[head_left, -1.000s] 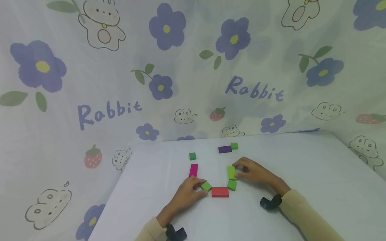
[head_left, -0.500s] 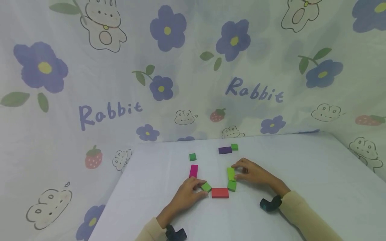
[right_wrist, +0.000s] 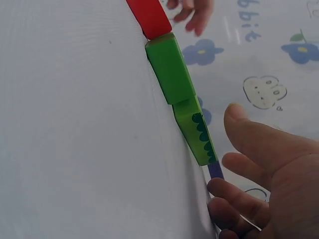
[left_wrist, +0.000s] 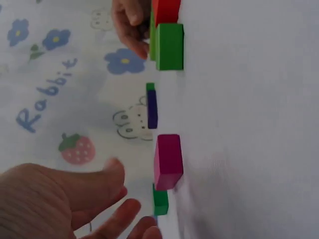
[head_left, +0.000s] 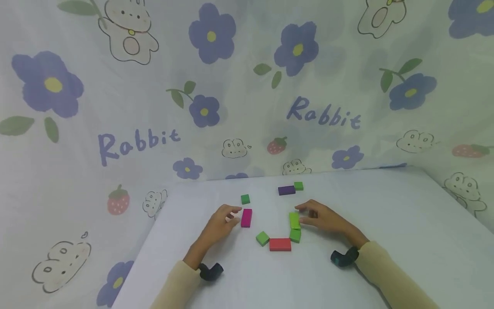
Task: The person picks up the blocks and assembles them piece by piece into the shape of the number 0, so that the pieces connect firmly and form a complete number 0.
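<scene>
My left hand [head_left: 219,225] is just left of a magenta block [head_left: 246,218], thumb and fingers apart. The left wrist view shows a gap between that hand [left_wrist: 75,199] and the block. My right hand [head_left: 326,218] is by the right side of a lime block [head_left: 294,220], thumb and fingers spread. In the right wrist view, nothing is held between its thumb and fingers. A green block [head_left: 295,235] adjoins the lime one and the right end of a red block [head_left: 280,244]. Near the red block's left end, another green block [head_left: 263,238] sits turned at an angle.
Farther back on the white table [head_left: 366,206] stand a small green cube [head_left: 245,199] and a purple block [head_left: 287,190] with a green cube [head_left: 299,186] at its right end. A rabbit-print cloth [head_left: 239,111] hangs behind the table.
My left hand has let go of the angled green block and moved up and left beside the magenta block. The lime block has shifted slightly left; my right hand stays beside it.
</scene>
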Action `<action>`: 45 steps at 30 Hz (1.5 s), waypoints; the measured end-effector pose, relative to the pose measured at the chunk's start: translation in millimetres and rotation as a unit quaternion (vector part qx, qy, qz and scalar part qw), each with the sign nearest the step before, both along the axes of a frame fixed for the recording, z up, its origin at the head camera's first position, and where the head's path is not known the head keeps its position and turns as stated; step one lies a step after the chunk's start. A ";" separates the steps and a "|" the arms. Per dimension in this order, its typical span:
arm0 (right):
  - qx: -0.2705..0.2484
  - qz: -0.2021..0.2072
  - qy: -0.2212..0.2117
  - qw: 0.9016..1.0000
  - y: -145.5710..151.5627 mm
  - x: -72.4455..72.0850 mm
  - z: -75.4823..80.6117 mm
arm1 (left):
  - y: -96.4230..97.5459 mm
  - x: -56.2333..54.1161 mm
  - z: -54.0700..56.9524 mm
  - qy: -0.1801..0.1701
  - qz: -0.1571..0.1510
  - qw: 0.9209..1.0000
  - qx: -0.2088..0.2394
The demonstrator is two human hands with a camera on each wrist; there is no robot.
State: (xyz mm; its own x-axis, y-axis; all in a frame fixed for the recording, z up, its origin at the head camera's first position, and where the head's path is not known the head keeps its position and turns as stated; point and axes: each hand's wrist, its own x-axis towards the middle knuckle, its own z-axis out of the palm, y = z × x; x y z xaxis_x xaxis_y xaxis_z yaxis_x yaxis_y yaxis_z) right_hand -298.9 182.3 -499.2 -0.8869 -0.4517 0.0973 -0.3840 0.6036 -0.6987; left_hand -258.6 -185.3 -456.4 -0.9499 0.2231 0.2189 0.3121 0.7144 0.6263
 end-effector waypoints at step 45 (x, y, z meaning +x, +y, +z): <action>0.003 0.019 0.049 0.999 -1.3 2.5 -1.6 | -8.6 -37.9 -12.7 -0.120 -0.046 0.991 -0.030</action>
State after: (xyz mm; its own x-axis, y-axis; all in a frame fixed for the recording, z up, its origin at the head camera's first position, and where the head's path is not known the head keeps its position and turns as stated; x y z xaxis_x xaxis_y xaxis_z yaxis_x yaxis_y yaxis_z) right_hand -296.4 181.0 -500.9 -0.8554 -0.4854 0.1808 -0.4735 0.5912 -0.6529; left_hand -296.5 -193.9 -469.1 -0.9479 0.3174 -0.0281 0.2246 0.7281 0.6476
